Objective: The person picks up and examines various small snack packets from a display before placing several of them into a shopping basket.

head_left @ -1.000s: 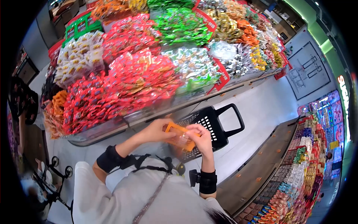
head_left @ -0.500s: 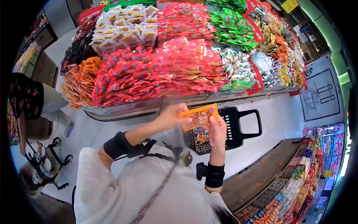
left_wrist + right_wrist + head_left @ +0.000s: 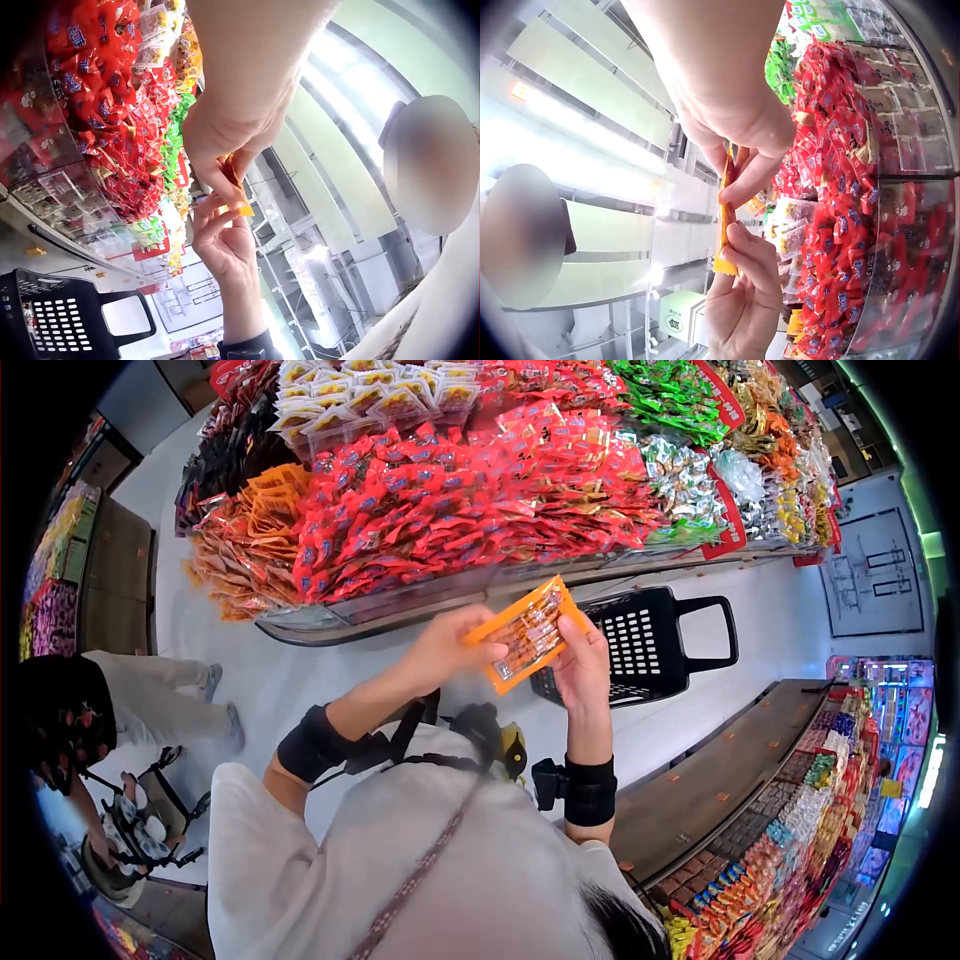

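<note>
An orange packet with a clear window [image 3: 530,635] is held up in front of the chest between both hands in the head view. The left hand [image 3: 446,651] pinches its left end, and the right hand [image 3: 583,665] grips the right end with the thumb on its face. From the left wrist view, the left hand [image 3: 232,135] covers most of the packet. In the right wrist view the packet [image 3: 726,217] shows edge-on, with the right hand [image 3: 731,112] above and the left hand [image 3: 742,307] below.
A black basket [image 3: 640,645] lies beyond the right hand. Ahead stands a counter heaped with red packets [image 3: 400,520] and orange ones [image 3: 262,510]. Another candy shelf [image 3: 740,760] runs along the right. A person [image 3: 65,710] with a stroller [image 3: 150,810] is at the left.
The packet is now tilted, its right end higher, and both hands still hold it. In the head view the counter and basket have shifted up and to the right.
</note>
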Available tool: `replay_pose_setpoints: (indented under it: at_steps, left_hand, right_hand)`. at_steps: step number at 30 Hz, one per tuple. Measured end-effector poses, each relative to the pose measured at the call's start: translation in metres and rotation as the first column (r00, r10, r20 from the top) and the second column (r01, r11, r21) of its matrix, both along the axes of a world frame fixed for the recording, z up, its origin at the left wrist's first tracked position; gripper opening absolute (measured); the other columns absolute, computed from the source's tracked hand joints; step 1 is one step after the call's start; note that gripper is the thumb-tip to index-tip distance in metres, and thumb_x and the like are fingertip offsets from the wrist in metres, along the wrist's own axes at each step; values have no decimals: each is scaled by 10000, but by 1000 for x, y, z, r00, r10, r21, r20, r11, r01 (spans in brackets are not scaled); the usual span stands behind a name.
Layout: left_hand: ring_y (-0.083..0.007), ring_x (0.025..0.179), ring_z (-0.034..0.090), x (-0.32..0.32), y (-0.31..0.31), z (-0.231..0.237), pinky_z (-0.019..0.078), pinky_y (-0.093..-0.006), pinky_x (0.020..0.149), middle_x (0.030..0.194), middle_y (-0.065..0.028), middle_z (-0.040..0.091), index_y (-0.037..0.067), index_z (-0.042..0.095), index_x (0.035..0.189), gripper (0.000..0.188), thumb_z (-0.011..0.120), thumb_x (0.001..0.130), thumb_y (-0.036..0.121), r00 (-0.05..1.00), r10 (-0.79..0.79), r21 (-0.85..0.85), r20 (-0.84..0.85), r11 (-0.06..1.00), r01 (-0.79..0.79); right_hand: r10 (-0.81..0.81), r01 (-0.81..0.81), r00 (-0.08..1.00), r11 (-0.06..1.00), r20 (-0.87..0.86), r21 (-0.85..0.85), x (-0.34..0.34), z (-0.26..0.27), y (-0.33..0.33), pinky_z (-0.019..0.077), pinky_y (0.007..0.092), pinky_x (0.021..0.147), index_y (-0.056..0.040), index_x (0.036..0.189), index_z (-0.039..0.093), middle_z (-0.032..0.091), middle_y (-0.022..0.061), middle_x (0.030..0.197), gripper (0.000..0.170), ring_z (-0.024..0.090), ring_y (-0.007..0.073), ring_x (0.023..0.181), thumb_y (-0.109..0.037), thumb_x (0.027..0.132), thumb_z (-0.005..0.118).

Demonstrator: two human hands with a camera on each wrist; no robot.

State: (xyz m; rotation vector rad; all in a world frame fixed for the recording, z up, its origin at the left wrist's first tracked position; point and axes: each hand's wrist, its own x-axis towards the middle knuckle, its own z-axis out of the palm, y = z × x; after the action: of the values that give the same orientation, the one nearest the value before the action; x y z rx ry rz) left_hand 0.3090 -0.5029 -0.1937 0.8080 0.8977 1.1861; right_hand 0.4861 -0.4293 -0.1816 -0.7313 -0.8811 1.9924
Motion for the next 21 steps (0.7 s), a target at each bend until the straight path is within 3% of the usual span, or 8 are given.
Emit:
replay_pose_setpoints:
  at_steps: [4, 10, 13, 17, 21]
  left_hand:
    - [-51, 771, 491, -1, -14, 5, 411, -207, 650, 848, 13, 546, 58, 536, 931, 228, 651, 763, 162, 1000, 27, 74, -8, 997, -27]
    - [-63, 783, 496, 6, -39, 9, 420, -224, 656, 857, 4, 550, 53, 534, 934, 236, 651, 762, 166, 998, 58, 24, 6, 998, -58]
    - [-57, 747, 507, 10, -52, 9, 431, -211, 652, 839, -5, 549, 40, 506, 907, 238, 660, 757, 143, 991, 44, 26, -125, 999, -41]
    - [-67, 742, 512, 28, -73, 6, 420, -220, 631, 823, -27, 576, 29, 514, 878, 201, 635, 772, 150, 994, 48, 79, -101, 996, -40]
    - [-53, 713, 508, 46, -97, 2, 413, -213, 619, 789, -18, 579, 27, 507, 859, 185, 635, 772, 127, 963, 142, 166, -227, 980, -106]
  right_hand:
    - [35, -34, 999, 999, -19, 16, -3, 6, -11, 520, 295, 691, 19, 1048, 508, 598, 94, 945, 249, 601, 148, 812, -122, 844, 528]
    - [32, -32, 999, 999, -5, 40, 2, 7, -32, 523, 287, 681, 20, 1059, 500, 594, 94, 949, 261, 602, 151, 802, -126, 845, 530]
    - [-19, 19, 1000, 999, 18, 38, 7, 7, -54, 520, 281, 678, 17, 1066, 493, 585, 82, 957, 262, 597, 145, 807, -111, 842, 537]
    - [-41, 24, 993, 987, 107, 157, 24, 1, -82, 509, 254, 679, -1, 1056, 502, 587, 62, 945, 259, 591, 120, 809, -80, 818, 566]
    - [-75, 24, 973, 974, 220, 227, 35, -3, -105, 493, 227, 663, -15, 1026, 519, 589, 48, 924, 249, 583, 100, 785, -81, 798, 596]
